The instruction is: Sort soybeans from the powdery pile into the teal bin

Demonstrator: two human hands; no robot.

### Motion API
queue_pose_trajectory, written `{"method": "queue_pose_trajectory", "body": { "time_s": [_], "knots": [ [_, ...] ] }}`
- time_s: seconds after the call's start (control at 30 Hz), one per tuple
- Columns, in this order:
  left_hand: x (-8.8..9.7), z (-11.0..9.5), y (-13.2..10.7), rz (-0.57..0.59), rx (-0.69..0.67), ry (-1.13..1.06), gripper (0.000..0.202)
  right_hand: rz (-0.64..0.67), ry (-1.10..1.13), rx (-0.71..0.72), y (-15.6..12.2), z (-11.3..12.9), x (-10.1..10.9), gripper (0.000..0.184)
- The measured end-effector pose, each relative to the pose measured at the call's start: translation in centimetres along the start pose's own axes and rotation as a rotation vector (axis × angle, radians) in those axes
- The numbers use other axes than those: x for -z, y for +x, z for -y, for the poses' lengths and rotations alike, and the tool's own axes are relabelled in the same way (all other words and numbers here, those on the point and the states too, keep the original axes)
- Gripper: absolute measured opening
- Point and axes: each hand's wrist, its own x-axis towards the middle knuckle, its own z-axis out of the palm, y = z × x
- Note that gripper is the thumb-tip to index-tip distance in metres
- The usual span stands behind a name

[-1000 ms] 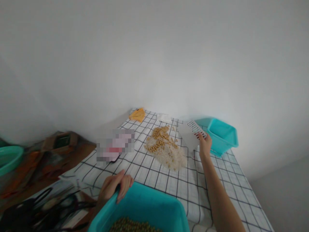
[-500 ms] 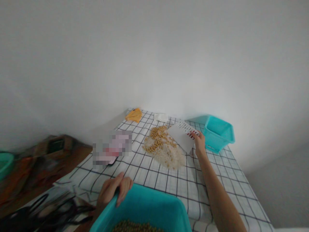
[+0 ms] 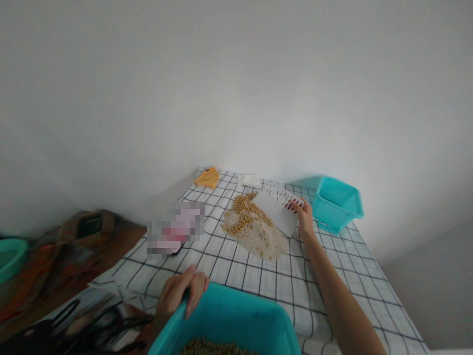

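My left hand (image 3: 184, 294) is closed over the left rim of a teal plastic bin (image 3: 236, 308) at the bottom of the view. Small greenish-brown beans (image 3: 216, 347) lie inside it. My right hand (image 3: 303, 217), arm stretched forward, grips a flat white board (image 3: 274, 212) by its slotted edge. The board is tilted, and its left edge meets a spread pile of yellow beans (image 3: 244, 217) mixed with white grains (image 3: 264, 241), which look like rice. The tips of my right fingers show against the slots.
A second teal bin (image 3: 336, 204) stands at the far right of the checked cloth (image 3: 221, 264). At the back lie a yellow cloth (image 3: 207, 178) and a white folded piece (image 3: 248, 180). A blurred-out pink item (image 3: 179, 229) is at left. Boxes (image 3: 90, 227) sit beyond the table's left side.
The board in my right hand has slid slightly left over the edge of the pile. My left hand keeps its hold on the bin. The whole view has shifted a little.
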Motion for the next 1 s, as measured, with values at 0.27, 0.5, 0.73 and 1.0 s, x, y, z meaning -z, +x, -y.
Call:
{"method": "queue_pose_trajectory", "body": {
  "time_s": [0.27, 0.5, 0.73, 1.0],
  "knots": [
    [0.0, 0.1, -0.3, -0.009, -0.013, -0.015, 0.067, 0.014, 0.058, 0.002, -0.4, 0.7, -0.7, 0.03],
    [-0.1, -1.0, -0.4, 0.034, 0.057, -0.035, 0.068, 0.044, 0.106, 0.007, -1.1, 1.8, -1.3, 0.029],
    [-0.1, -0.8, -0.4, 0.019, 0.038, -0.049, 0.069, 0.08, 0.119, 0.077, -1.9, 3.1, -1.9, 0.025],
    [-0.3, -0.7, -0.5, 0.019, -0.013, -0.054, 0.069, 0.041, 0.101, 0.104, -1.5, 3.7, -1.3, 0.023]
  ]
}}
